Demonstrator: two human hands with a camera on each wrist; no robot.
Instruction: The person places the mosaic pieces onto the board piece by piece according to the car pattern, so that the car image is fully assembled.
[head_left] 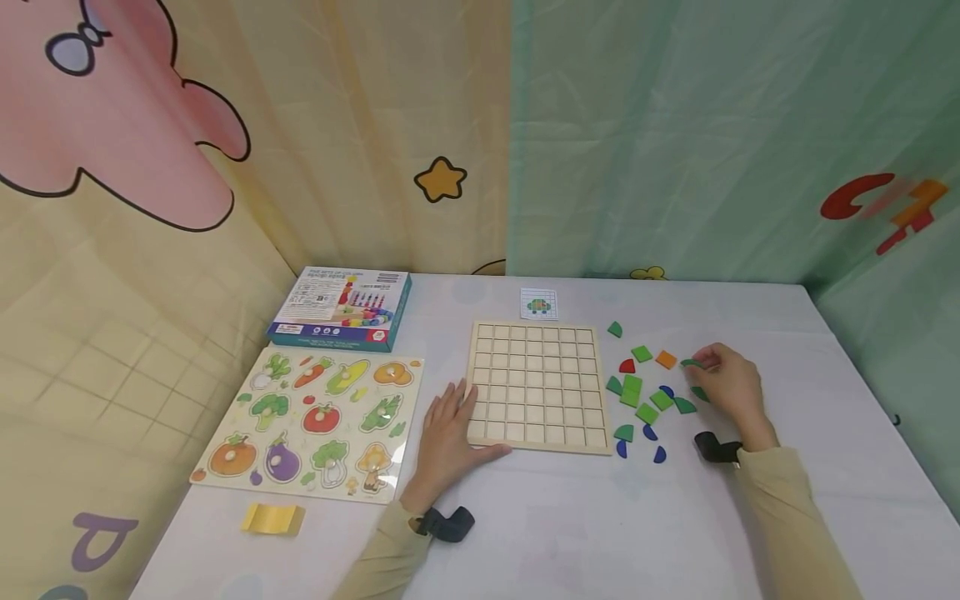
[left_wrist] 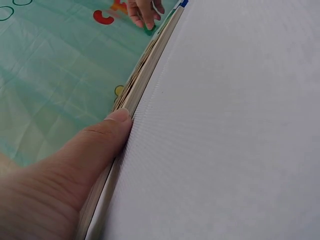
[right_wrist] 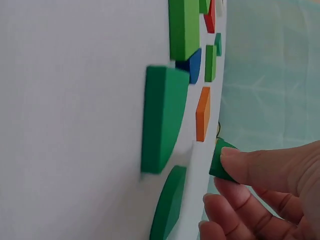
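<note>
The grid board (head_left: 535,386) has no pieces in it, so all filling remains. The right hand (head_left: 729,385) pinches one green piece (head_left: 692,363) above the worktop (head_left: 600,517), beside the loose pieces (head_left: 645,396). The left hand (head_left: 448,433) lies flat, steadying the board's edge.

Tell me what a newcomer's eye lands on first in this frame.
Probably the empty wooden grid board at the table's centre, with the left hand resting on its near-left corner. Right of it lie scattered coloured tiles, where the right hand pinches a dark green piece in its fingers.
</note>
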